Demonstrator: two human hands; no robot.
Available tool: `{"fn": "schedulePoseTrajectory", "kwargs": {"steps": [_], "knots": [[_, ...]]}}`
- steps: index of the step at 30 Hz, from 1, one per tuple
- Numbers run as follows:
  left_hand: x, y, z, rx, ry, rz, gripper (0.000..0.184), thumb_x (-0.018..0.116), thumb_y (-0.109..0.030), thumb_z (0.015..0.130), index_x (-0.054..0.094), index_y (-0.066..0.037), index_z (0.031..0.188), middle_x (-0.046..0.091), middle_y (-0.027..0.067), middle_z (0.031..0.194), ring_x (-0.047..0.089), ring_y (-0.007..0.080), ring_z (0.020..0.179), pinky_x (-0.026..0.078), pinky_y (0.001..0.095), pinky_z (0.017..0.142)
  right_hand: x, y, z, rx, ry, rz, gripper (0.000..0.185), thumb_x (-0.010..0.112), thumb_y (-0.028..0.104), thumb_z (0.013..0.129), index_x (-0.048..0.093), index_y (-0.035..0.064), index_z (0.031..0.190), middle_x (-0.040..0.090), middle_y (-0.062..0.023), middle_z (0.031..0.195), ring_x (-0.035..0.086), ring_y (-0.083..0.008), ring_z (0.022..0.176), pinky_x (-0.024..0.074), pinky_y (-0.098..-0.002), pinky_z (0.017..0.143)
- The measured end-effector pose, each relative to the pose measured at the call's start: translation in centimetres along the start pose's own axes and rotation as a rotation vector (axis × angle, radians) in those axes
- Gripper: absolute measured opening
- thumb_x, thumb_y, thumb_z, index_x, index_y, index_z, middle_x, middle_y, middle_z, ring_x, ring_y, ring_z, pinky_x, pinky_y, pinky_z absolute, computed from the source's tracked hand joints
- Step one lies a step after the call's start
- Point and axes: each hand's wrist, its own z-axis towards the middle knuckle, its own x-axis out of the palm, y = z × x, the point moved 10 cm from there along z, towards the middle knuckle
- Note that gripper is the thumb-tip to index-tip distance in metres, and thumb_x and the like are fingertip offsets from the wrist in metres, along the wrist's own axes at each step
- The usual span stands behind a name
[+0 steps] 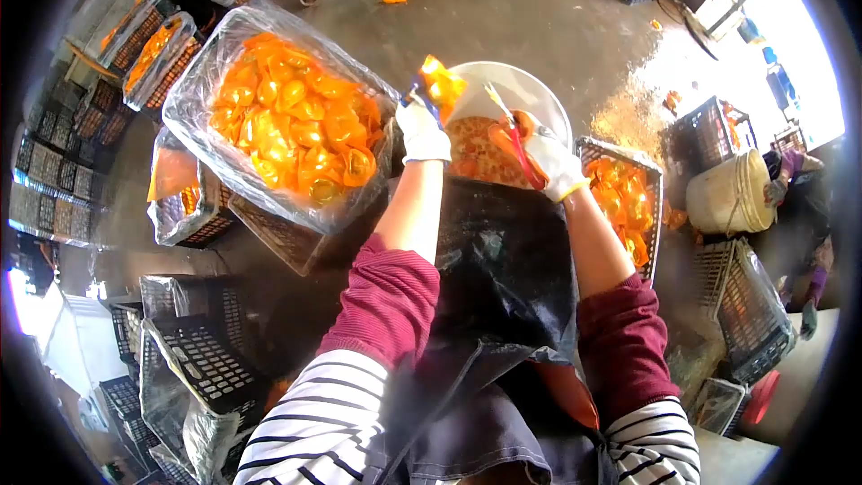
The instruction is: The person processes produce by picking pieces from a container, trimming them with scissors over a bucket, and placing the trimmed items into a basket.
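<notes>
My left hand (424, 130), in a white glove with dark fingertips, is closed on a shiny orange packet (443, 87) beside the rim of a white bucket (536, 88). Over the bucket, my right hand (549, 160), in a white glove with orange fingers, grips a red-handled tool (520, 151). The tool's thin pale tip points up toward the packet without clearly touching it; its exact kind is hard to make out. Inside the bucket lies a pale orange, chunky mass (485, 144). Left of my left hand, a plastic-lined crate (193, 94) is heaped with orange packets (292, 117).
A dark crate (660, 207) of orange packets or wrappers stands right of my right forearm. More lined crates (166, 54) line the upper left, with empty-looking black crates (202, 355) at lower left. Another person's hand (778, 190) is by a cream bucket (725, 195) at right.
</notes>
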Motion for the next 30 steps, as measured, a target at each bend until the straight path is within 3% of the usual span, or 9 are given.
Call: {"fn": "schedulePoseTrajectory", "kwargs": {"steps": [2, 5, 10, 13, 14, 23, 25, 26, 30], "knots": [[0.8, -2.2, -1.1, 0.099, 0.006, 0.005, 0.038, 0.055, -0.033, 0.094, 0.065, 0.003, 0.097, 0.066, 0.0097, 0.088, 0.058, 0.0188, 0.077, 0.048, 0.031, 0.073, 2.9, -3.8, 1.4, 0.09, 0.073, 0.226, 0.047, 0.065, 0.036, 0.087, 0.053, 0.0081, 0.123, 0.064, -0.0131, 0.098, 0.06, -0.0202, 0.087, 0.0439, -0.0317, 0.083], [0.8, -4.5, -0.5, 0.258, 0.0, 0.64, 0.041, 0.053, -0.036, 0.094, 0.064, 0.003, 0.097, 0.067, 0.0126, 0.088, 0.058, 0.0213, 0.077, 0.048, 0.0326, 0.074, 4.4, -2.8, 1.1, 0.086, 0.16, 0.619, 0.03, 0.064, 0.008, 0.088, 0.055, 0.0026, 0.117, 0.059, -0.0025, 0.097, 0.055, -0.0085, 0.089, 0.0441, -0.0197, 0.079], [2.8, -4.1, -1.4, 0.198, 0.106, 0.617, 0.044, 0.051, -0.038, 0.095, 0.064, 0.004, 0.097, 0.067, 0.0176, 0.09, 0.062, 0.0255, 0.081, 0.048, 0.0351, 0.075, 3.0, 0.0, 0.4, 0.005, 0.165, 0.254, 0.041, 0.067, 0.023, 0.088, 0.056, 0.0027, 0.122, 0.062, -0.006, 0.114, 0.055, -0.0148, 0.102, 0.0424, -0.0292, 0.092], [2.9, -2.1, -0.2, 0.247, 0.141, 0.588, 0.043, 0.051, -0.037, 0.095, 0.064, 0.003, 0.099, 0.067, 0.0156, 0.09, 0.061, 0.0224, 0.081, 0.048, 0.0334, 0.075, 3.0, 0.1, 0.8, -0.087, 0.136, 0.258, 0.043, 0.065, 0.027, 0.087, 0.055, 0.0046, 0.122, 0.063, -0.008, 0.108, 0.058, -0.0161, 0.097, 0.0456, -0.0293, 0.085], [2.7, -2.0, 0.0, 0.274, 0.144, 0.618, 0.043, 0.052, -0.037, 0.094, 0.064, 0.003, 0.099, 0.067, 0.0145, 0.089, 0.061, 0.0216, 0.081, 0.048, 0.033, 0.076, 3.6, 0.1, 0.3, -0.013, 0.201, 0.703, 0.039, 0.065, 0.029, 0.088, 0.059, 0.004, 0.118, 0.065, -0.008, 0.102, 0.06, -0.0151, 0.091, 0.047, -0.0273, 0.079], [3.4, -3.2, -2.5, 0.089, 0.146, 0.328, 0.036, 0.058, -0.032, 0.093, 0.064, 0.003, 0.101, 0.066, 0.0085, 0.085, 0.056, 0.0151, 0.075, 0.047, 0.029, 0.071, 4.8, -3.2, 0.7, 0.2, 0.152, 0.677, 0.033, 0.064, 0.032, 0.088, 0.064, 0.0067, 0.109, 0.066, -0.0047, 0.087, 0.058, -0.0109, 0.072, 0.0464, -0.0267, 0.063], [4.1, -3.1, -3.1, 0.027, 0.188, 0.217, 0.035, 0.059, -0.031, 0.093, 0.065, 0.003, 0.1, 0.066, 0.0076, 0.084, 0.054, 0.014, 0.072, 0.046, 0.0281, 0.069, 4.0, -2.3, 1.6, -0.085, 0.022, 0.373, 0.033, 0.064, 0.032, 0.088, 0.063, 0.0073, 0.111, 0.066, -0.0042, 0.087, 0.058, -0.0111, 0.066, 0.0451, -0.0273, 0.058], [3.8, -3.1, -1.5, 0.24, 0.2, 0.553, 0.034, 0.06, -0.03, 0.092, 0.066, 0.003, 0.098, 0.066, 0.006, 0.083, 0.053, 0.0137, 0.072, 0.047, 0.0277, 0.069, 3.7, -1.6, 1.6, -0.225, -0.041, 0.219, 0.034, 0.064, 0.032, 0.089, 0.062, 0.0076, 0.111, 0.066, -0.0039, 0.086, 0.057, -0.0112, 0.063, 0.0445, -0.0276, 0.056], [3.8, -1.6, -1.2, 0.126, 0.248, 0.432, 0.032, 0.06, -0.03, 0.092, 0.065, -0.001, 0.104, 0.066, 0.0071, 0.088, 0.054, 0.014, 0.073, 0.047, 0.0292, 0.068, 3.7, -1.8, 0.0, 0.267, 0.186, 0.562, 0.032, 0.062, 0.018, 0.089, 0.059, 0.006, 0.118, 0.064, -0.0073, 0.103, 0.06, -0.0097, 0.087, 0.0487, -0.023, 0.072]]}}
